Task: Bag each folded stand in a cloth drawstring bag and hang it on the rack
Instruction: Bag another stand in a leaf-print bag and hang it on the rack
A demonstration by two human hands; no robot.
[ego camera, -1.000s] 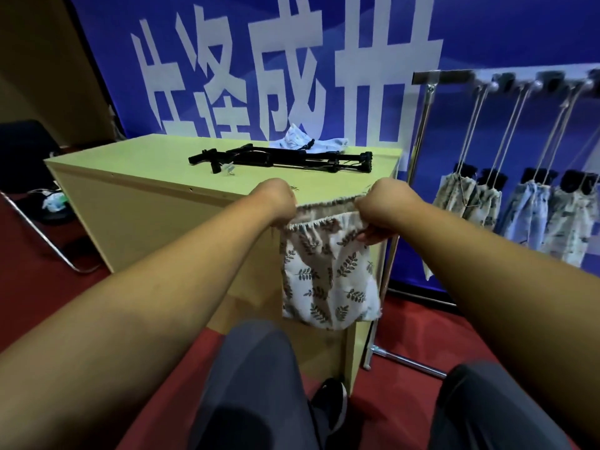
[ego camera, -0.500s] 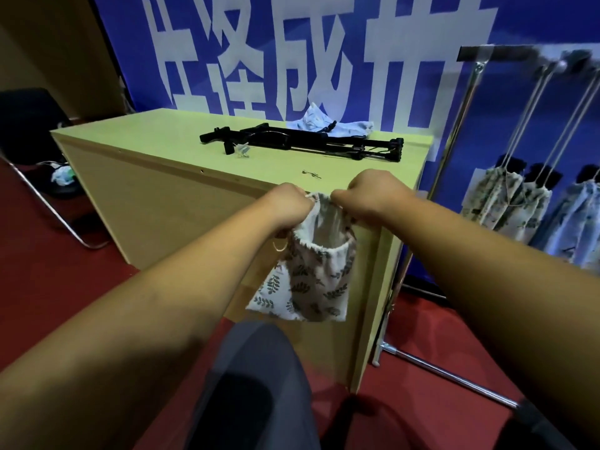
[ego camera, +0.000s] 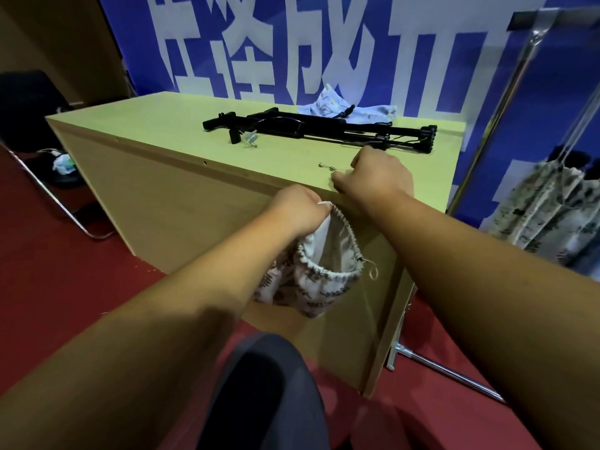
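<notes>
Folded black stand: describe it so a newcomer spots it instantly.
Start at the light wooden cabinet in front of the blue banner. On its top, toward the far edge, lies the long folded black metal stand, stretched left to right. Unlike the crumpled pale blue cloth bag behind it, it is rigid, dark and thin.

Bare tabletop (ego camera: pixel 156 125) left of folded stand (ego camera: pixel 311 128), rack (ego camera: pixel 506 102) crowding right edge

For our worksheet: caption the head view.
Left hand holds the leaf-print cloth bag open; right hand reaches toward the black folded stand.
</notes>
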